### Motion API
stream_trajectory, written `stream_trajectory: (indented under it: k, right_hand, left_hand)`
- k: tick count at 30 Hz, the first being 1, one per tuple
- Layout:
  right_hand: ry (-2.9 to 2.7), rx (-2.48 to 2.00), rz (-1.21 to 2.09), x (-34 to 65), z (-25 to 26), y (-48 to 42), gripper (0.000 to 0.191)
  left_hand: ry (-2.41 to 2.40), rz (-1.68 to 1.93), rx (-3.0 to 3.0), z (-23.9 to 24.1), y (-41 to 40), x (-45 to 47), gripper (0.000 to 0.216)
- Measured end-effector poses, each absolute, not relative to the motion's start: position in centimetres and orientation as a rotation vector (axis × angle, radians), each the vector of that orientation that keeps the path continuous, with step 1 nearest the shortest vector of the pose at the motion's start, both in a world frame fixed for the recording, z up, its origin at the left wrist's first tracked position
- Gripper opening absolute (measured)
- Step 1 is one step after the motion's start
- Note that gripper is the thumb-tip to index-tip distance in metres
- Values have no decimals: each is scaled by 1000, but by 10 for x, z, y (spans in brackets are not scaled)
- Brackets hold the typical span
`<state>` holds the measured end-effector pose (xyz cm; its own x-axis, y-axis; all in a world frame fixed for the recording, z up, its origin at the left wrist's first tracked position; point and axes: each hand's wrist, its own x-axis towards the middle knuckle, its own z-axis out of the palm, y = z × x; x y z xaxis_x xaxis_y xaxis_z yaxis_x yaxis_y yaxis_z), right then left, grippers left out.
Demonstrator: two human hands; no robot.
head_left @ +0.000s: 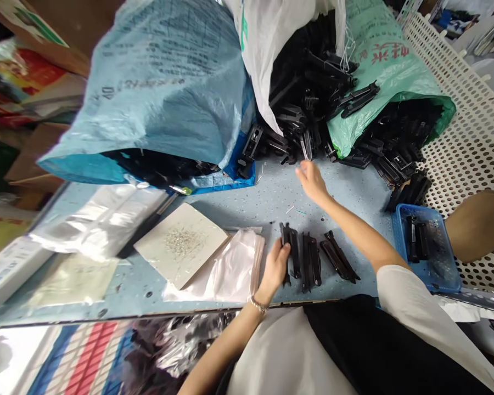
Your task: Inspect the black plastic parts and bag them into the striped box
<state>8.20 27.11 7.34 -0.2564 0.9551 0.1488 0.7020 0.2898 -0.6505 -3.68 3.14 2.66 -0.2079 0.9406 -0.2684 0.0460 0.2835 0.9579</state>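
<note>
My left hand is closed around a slim black plastic part near the table's front edge. Just right of it, more long black plastic parts lie in small side-by-side groups, with one slanted group farthest right. My right hand stretches forward to the heap under the bags, its fingers pinched at the near end of another black plastic part. The fingers partly hide that end. Behind it, black parts spill from a white bag.
A blue bag and a green bag, both holding black parts, flank the white one. To the right stand a blue basket and a perforated panel. Leftward lie a speckled board, clear plastic bags and a white box.
</note>
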Motion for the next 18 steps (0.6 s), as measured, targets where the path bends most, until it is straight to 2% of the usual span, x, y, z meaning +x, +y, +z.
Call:
stream_trajectory:
  k: [4, 7, 9, 11, 15, 18]
  right_hand:
    - [-1623, -1865, 670, 73, 80, 361, 42]
    - [-1627, -1838, 745, 81, 81, 365, 25]
    - [-1669, -1788, 802, 91, 78, 334, 17]
    - [-1728, -1714, 831, 100, 73, 282, 19]
    - [-2046, -1238, 477, 116, 72, 169, 28]
    - [-2245, -931, 460, 127, 88, 133, 20]
  left_hand:
    - [1611, 1115, 1246, -3, 7, -13, 47]
    - [1605, 1123, 1280, -8, 14, -19, 52]
    - [1552, 1171, 1261, 0, 30, -30, 50]
    - [1457, 1251, 1180, 15, 53, -38, 52]
    - [1232, 1411, 864, 50, 98, -38, 67]
    - [1150, 1372, 710, 73, 106, -35, 50]
